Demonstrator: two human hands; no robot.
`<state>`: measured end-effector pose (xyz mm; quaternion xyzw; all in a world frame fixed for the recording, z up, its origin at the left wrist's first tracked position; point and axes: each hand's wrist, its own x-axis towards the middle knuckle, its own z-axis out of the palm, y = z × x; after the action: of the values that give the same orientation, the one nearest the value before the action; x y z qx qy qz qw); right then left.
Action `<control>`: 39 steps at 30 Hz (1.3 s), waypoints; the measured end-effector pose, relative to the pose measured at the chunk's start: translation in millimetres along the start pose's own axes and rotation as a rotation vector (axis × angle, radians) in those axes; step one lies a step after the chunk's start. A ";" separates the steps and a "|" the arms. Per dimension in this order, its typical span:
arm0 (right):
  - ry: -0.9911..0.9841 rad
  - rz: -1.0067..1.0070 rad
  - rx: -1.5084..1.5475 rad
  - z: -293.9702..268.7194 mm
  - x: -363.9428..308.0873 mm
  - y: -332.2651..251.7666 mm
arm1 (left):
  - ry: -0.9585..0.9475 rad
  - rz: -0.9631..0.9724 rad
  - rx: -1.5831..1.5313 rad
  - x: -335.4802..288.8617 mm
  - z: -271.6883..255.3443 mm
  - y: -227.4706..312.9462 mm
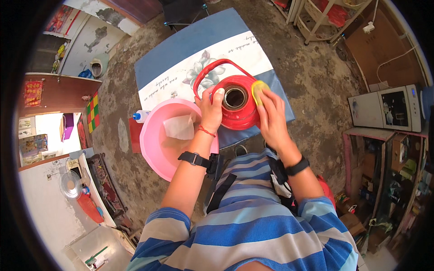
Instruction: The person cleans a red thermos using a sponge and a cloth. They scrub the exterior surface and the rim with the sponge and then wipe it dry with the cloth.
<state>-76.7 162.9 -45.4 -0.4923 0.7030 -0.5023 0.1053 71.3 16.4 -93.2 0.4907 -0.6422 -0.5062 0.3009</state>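
Note:
A red thermos flask (242, 121) with an open round mouth and a raised loop handle stands on the small cloth-covered table (185, 43). My left hand (210, 110) is closed on its left side, thumb near the mouth and fingers by the handle's base. On the flask's right side, my right hand (272, 113) presses a yellow sponge (258, 89) against the red surface. The sponge is partly hidden under my fingers. To the left of the flask is a pink basin (151, 142) with a pale, thin cloth (179, 127) inside; my left forearm passes over its rim.
A white bottle with a blue cap (141, 116) is beside the basin. A dark folding stool (183, 11) stands beyond the table. At the right are a wheeled rack (316, 22), a white cabinet appliance (384, 108) and shelves (368, 135); a fan (71, 184) is at the left.

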 end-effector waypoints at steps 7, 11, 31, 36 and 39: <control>-0.014 0.102 0.265 -17.7 6.0 11.8 | -0.113 0.007 -0.230 3.7 -7.1 -5.7; -0.109 -0.044 0.039 -1.6 43.8 7.9 | -0.069 -0.028 -0.269 -5.4 -6.9 10.4; -0.361 0.387 0.675 -22.1 121.7 32.3 | -0.022 -0.088 -0.069 -30.2 -1.1 51.4; -0.474 -0.256 0.237 -41.0 133.9 -16.8 | 0.037 -0.130 -0.116 -51.7 7.9 43.6; -0.503 -0.601 0.017 -26.5 130.8 -40.2 | 0.083 0.011 -0.102 -55.5 18.1 33.0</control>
<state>-134.7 74.1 45.0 -0.7832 0.4756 -0.3801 0.1265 63.3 74.9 -61.4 0.4918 -0.6054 -0.5156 0.3547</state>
